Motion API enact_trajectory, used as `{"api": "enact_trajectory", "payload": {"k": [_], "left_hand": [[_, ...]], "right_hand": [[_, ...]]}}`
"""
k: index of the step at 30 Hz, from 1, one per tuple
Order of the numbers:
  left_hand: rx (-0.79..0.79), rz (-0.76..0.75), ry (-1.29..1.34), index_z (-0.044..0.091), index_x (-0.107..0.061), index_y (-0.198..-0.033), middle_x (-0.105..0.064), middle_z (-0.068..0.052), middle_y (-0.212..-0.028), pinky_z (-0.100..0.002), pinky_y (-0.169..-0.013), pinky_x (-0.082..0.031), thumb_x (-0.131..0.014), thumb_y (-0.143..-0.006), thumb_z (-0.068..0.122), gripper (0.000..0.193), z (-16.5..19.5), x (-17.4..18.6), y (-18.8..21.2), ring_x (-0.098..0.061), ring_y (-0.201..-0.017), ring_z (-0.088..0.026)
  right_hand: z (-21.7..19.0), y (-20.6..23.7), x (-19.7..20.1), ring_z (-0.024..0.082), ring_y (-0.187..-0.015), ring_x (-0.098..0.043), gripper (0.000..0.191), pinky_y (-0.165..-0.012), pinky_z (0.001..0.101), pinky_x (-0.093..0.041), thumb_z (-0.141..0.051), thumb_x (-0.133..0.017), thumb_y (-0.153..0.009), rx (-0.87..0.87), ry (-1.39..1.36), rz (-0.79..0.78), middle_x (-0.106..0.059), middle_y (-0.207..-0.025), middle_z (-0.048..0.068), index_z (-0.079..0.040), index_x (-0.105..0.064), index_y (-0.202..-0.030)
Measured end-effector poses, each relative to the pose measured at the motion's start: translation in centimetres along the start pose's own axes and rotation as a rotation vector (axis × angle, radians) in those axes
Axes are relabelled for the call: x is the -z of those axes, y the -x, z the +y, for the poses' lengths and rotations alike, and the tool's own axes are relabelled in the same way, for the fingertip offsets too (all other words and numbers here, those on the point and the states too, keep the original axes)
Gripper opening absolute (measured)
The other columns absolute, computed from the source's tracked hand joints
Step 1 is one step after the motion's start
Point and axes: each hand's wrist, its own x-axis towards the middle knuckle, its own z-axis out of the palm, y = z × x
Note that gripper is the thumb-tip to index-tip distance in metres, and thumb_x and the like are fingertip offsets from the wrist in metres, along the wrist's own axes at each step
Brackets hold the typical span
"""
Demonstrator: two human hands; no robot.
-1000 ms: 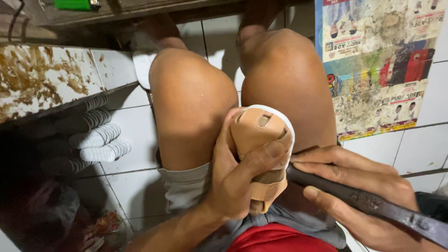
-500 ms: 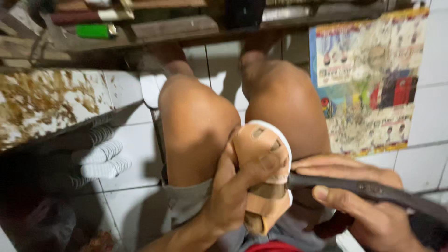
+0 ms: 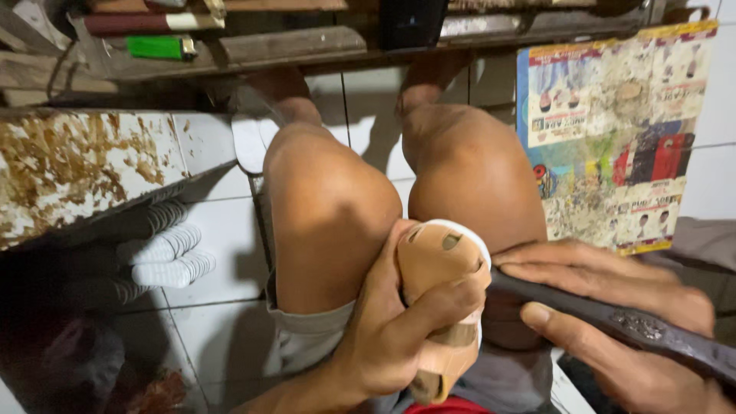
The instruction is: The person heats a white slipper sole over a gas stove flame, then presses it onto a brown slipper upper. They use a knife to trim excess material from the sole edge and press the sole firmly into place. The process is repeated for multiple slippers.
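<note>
Seated worker, view down onto the knees. Left hand [image 3: 391, 337] clasps a tan sandal [image 3: 441, 299] with a white sole edge, propped against the inner thighs. Right hand [image 3: 613, 322] is closed around a dark flat tool [image 3: 613, 322] whose tip meets the sandal's side. Work on the sole edge appears under way; how much remains cannot be told.

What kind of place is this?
Probably a small shoe-repair or shoemaking workshop: the left hand holds a tan shoe, the right hand a dark tool, beside a stained workbench.
</note>
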Motion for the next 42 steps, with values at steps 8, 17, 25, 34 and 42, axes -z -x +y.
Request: {"api": "enact_trajectory", "payload": {"k": [8, 17, 25, 34, 42], "left_hand": [[-0.065, -0.010, -0.037, 0.003, -0.049, -0.121, -0.061, -0.006, -0.108, -0.026, -0.085, -0.051, -0.076, -0.091, 0.021, 0.043, 0.2, -0.3, 0.1, -0.059, -0.096, -0.009], [-0.027, -0.015, -0.397, 0.002, -0.050, -0.115, -0.069, -0.009, -0.094, -0.027, -0.074, -0.054, -0.077, -0.088, 0.021, 0.043, 0.9, -0.4, 0.5, -0.066, -0.083, -0.011], [-0.197, -0.068, -0.656, 0.000, -0.054, -0.121, -0.075, -0.008, -0.104, -0.034, -0.085, -0.059, -0.080, -0.090, 0.025, 0.047, 1.1, -0.3, 0.4, -0.075, -0.095, -0.019], [-0.549, -0.179, -1.066, 0.013, -0.078, -0.105, -0.053, -0.015, -0.111, -0.043, -0.088, -0.053, -0.082, -0.091, 0.018, 0.015, 0.5, 0.0, -0.6, -0.058, -0.103, -0.033], [-0.578, -0.241, -1.090, 0.013, -0.071, -0.111, -0.054, -0.014, -0.106, -0.046, -0.089, -0.051, -0.076, -0.088, 0.016, 0.024, 1.7, -0.1, -0.6, -0.058, -0.101, -0.036]], "right_hand": [[1.9, -0.1, 0.1, 0.032, -0.111, -0.074, 0.035, -0.093, 0.0394, -0.059, -0.004, -0.064, -0.087, -0.149, -0.495, 0.019, -0.072, -0.121, 0.023, 0.012, -0.075, -0.116], [2.3, -1.0, 3.2, 0.024, -0.111, -0.072, 0.034, -0.091, 0.0345, -0.056, -0.016, -0.069, -0.087, 0.087, 0.073, -0.210, -0.073, -0.121, 0.013, -0.001, -0.076, -0.117], [3.6, -3.6, 4.4, 0.034, -0.109, -0.071, 0.034, -0.094, 0.0414, -0.059, -0.008, -0.069, -0.089, -0.012, -0.510, -0.395, -0.073, -0.119, 0.022, 0.007, -0.077, -0.119], [1.8, -7.2, 6.2, 0.022, -0.111, -0.072, 0.033, -0.088, 0.0344, -0.058, -0.007, -0.067, -0.087, 0.197, -0.135, -0.703, -0.074, -0.124, 0.012, 0.002, -0.074, -0.117], [1.4, -10.7, 6.1, 0.036, -0.108, -0.070, 0.027, -0.088, 0.0442, -0.061, 0.000, -0.072, -0.085, 0.056, -0.440, -0.795, -0.074, -0.112, 0.022, 0.010, -0.075, -0.109]]}}
